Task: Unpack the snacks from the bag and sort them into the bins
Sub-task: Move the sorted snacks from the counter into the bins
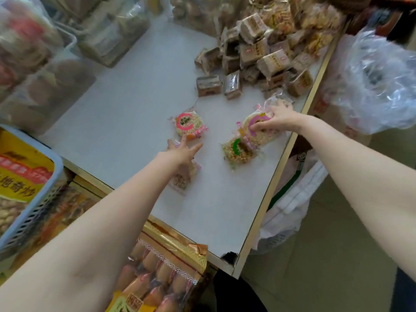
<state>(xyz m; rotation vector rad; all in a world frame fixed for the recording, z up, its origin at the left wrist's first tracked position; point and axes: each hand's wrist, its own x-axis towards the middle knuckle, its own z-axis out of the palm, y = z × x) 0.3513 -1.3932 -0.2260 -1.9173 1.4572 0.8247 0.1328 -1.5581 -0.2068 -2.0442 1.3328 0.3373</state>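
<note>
A: Both arms are out over the white counter (126, 104), and the right hand (273, 120) is clamped on a pink-label rice cake (258, 129), thumb pressing the wrapper face, fingers curled over the far edge.

B: It looks like more than one wrapper under that grip, possibly a small stack. Touching its near edge is a green-label rice cake (238, 152), flat on the counter.

A: Over to the left hand (182, 152). Fingers are spread and straight, tips reaching toward a second pink-label cake (189, 124) that lies alone near the counter's middle. One fingertip is at its near edge, nothing pinched.

B: Open, then. There's another wrapped snack (182, 179) half hidden under that wrist, so I'd guess she's raking the round cakes together by kind.

A: That fits. The brown square packets (258, 61) are heaped at the far right corner, well apart from the round ones.

B: And the clear plastic bag (378, 82) sags off the counter's right edge; I can't tell what's left inside.

A: Clear bins (42, 70) stand along the left, a blue basket (29, 199) nearer us. No cake has reached one yet, I'd judge.
</note>
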